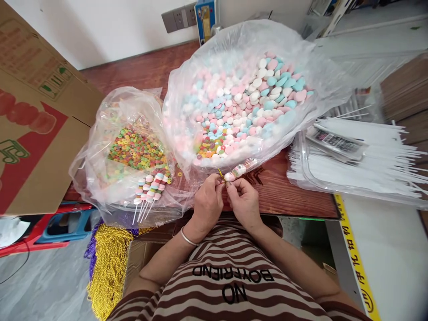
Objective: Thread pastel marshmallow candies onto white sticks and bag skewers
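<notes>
A small clear packet of candy [242, 168] lies at the table's front edge, its near end pinched between both hands. My left hand [209, 200], with a bangle at its wrist, is closed at a thin gold tie [220, 172] by the packet's neck. The fingers of my right hand [244, 200] press together on the same gathered end. Beyond them a large clear bag holds pink, white and blue candies [257, 98]. To the left, several candy skewers [150, 189] on white sticks rest on a bag of small colourful ring candies [137, 151].
At the right, a clear tray [304, 156] holds many white sticks [377, 165] and a stack of labels [337, 142]. A big cardboard box [36, 107] stands at the left. Gold bead strands [109, 267] hang below the table [301, 200], near a blue and red stool.
</notes>
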`<state>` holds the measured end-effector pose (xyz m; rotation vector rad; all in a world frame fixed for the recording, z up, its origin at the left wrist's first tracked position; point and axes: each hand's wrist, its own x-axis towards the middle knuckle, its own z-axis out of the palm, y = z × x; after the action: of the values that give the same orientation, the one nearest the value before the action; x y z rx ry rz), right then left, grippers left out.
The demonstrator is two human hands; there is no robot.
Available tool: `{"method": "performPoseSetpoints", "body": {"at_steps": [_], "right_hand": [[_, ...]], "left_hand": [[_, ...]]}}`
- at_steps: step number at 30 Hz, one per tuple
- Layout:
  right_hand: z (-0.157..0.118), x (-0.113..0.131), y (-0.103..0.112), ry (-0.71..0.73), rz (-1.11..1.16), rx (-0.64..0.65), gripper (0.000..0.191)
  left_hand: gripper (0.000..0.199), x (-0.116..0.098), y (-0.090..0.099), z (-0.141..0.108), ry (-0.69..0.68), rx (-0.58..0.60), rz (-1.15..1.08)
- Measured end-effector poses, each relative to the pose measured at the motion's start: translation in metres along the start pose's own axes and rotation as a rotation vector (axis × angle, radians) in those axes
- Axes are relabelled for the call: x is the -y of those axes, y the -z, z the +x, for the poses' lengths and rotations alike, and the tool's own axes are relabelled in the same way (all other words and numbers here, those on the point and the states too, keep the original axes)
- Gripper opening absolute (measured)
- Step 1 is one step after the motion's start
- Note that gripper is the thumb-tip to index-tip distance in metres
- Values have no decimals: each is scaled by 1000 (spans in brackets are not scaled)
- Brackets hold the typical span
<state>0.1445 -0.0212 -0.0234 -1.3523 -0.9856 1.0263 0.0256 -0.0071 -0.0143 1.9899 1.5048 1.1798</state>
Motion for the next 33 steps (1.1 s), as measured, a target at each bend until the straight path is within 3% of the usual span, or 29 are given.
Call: {"method": "performPoseSetpoints", "body": {"at_steps": [4,6,9,12,15,18,23,25,28,33], "right_hand": [[0,-2,-3,15,8,22,29],[0,-2,-3,37,-12,44,26],[2,0,1,142,-120,54,22],[6,4,4,300,-225,25,19],[11,7,7,276,-135,56,11],[15,9,12,187,-62,171,10],[19,16,22,289,-244,217,22],[19,18,24,360,-284,231,20],[18,20,23,387,-253,280,19],[15,16,17,227,-107,277,19]], "left_hand": [[22,1,5,1,-6,20,-48],[18,-1,8,5,78,18,-131],[18,-5,9,12,391,74,-488],[34,-8,4,17,719,171,-962],[40,-9,0,18,814,221,-1169],[34,-8,3,16,686,234,-1058],[23,1,17,14,102,269,-349],[27,4,19,13,-44,248,-164],[27,2,16,10,-72,161,-71],[21,-4,8,10,46,53,-198]]}}
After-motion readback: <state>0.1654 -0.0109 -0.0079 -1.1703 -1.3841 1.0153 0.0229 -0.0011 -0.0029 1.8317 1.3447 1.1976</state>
